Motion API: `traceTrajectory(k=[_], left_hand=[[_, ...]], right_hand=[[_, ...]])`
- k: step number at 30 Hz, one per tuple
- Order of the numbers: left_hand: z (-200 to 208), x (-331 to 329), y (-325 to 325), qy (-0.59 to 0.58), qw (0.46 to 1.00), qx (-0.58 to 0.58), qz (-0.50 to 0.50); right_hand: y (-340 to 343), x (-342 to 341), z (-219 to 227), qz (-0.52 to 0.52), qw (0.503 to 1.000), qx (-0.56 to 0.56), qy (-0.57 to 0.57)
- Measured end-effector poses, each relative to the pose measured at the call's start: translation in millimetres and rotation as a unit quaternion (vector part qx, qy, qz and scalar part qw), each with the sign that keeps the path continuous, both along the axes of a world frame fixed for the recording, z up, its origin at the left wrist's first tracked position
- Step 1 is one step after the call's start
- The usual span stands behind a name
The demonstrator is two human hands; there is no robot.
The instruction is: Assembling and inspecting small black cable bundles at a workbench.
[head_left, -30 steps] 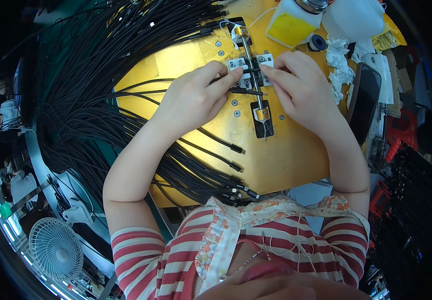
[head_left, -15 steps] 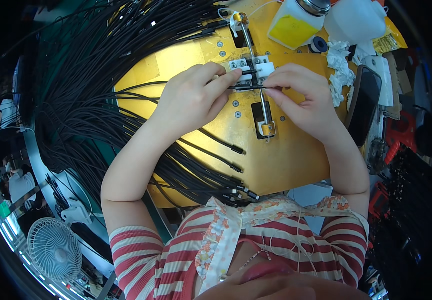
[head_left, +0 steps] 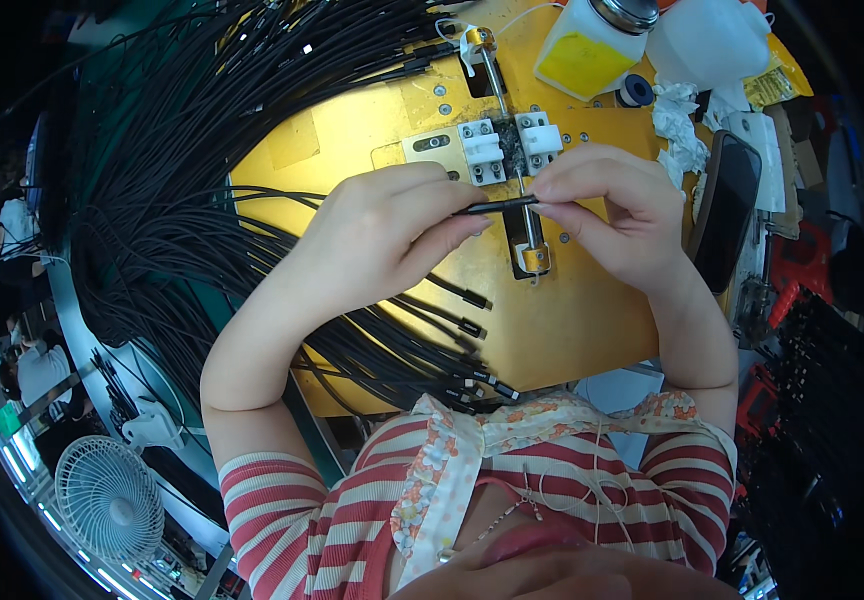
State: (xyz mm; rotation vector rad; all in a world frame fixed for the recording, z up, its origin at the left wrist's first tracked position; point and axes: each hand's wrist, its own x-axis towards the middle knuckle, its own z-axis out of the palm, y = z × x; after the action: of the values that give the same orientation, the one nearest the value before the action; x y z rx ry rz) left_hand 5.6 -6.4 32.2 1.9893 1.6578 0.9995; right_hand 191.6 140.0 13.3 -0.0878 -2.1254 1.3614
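Between my two hands a black cable (head_left: 504,206) is stretched level, just on the near side of a fixture. My left hand (head_left: 382,228) pinches it with thumb and forefinger, near the connector. At its right tip my right hand (head_left: 620,208) is closed on the cable end, whose plug the fingers hide. The fixture has a left white block (head_left: 482,152) and a right white block (head_left: 540,140), apart with a dark gap between them. A metal rod (head_left: 493,72) runs through the fixture.
The gold metal plate (head_left: 592,310) carries the fixture. Black cables (head_left: 167,220) pile up at left, several ends (head_left: 472,328) lying nearer me. A square bottle (head_left: 592,50), a white jug (head_left: 709,45), crumpled tissue (head_left: 682,135) and a phone (head_left: 727,205) stand or lie at right.
Both hands have drawn the cable toward me, off the fixture. The white blocks, partly covered by my fingers before, now show apart, with a wider gap.
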Motion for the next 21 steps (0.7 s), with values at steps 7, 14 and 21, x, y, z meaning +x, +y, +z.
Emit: traceTrajectory(k=[7, 14, 21], left_hand=[[-24, -3, 4, 0.015, 0.998, 0.056, 0.021], [-41, -7, 14, 0.242, 0.963, 0.106, 0.054], [-40, -6, 11, 0.278, 0.958, 0.055, 0.048]], right_hand=[[-2, -5, -4, -0.011, 1.000, -0.012, -0.001], [15, -11, -24, -0.124, 0.983, 0.113, -0.073], [13, -12, -26, -0.130, 0.979, 0.080, -0.137]])
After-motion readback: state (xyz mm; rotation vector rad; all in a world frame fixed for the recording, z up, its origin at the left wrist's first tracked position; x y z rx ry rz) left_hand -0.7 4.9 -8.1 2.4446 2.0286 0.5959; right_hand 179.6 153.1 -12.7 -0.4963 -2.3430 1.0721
